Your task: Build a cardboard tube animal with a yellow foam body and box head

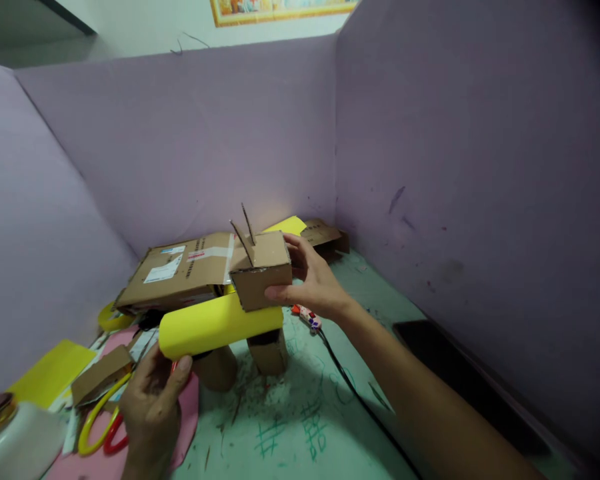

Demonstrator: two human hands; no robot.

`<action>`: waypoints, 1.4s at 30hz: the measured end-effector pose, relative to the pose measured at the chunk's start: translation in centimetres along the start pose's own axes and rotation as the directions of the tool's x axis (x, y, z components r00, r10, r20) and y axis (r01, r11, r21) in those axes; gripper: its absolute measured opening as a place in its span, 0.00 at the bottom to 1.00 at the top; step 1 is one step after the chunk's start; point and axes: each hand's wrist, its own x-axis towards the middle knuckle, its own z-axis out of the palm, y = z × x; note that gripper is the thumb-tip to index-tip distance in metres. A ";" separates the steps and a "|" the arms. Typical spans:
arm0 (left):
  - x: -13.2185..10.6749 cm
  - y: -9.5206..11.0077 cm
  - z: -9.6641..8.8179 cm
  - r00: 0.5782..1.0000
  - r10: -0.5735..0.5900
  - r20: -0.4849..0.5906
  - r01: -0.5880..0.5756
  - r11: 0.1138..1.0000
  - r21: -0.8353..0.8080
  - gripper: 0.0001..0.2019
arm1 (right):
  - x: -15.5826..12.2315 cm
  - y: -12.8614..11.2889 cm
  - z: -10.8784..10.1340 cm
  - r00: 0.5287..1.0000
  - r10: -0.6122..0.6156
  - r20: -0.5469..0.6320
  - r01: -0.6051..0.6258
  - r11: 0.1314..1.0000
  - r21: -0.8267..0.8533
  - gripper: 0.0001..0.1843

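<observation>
My right hand (315, 280) grips a small cardboard box (263, 285) by its right side, thumb on the front face. Two thin cardboard strips (244, 240) stick up from the box's top. The box rests against a curved yellow paper piece (210, 327), which runs underneath it. My left hand (155, 400) holds the left end of that yellow piece, thumb in front. Below the yellow piece stand a brown cardboard tube (217, 369) and a small cardboard block (269, 353); whether they are joined to it I cannot tell.
A large taped carton (180, 267) lies behind. Scissors with yellow handles (97, 427), pink paper (187, 420) and yellow paper (55, 373) crowd the left. A glue gun (307, 319) with a black cable lies at the right. Purple walls (430, 167) enclose the green table (300, 427).
</observation>
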 end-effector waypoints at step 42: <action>-0.7 -0.8 0.6 0.930 -0.245 0.274 0.339 0.858 -0.385 0.38 | -0.1 0.1 0.4 0.999 0.026 -0.027 -0.025 0.999 0.030 0.43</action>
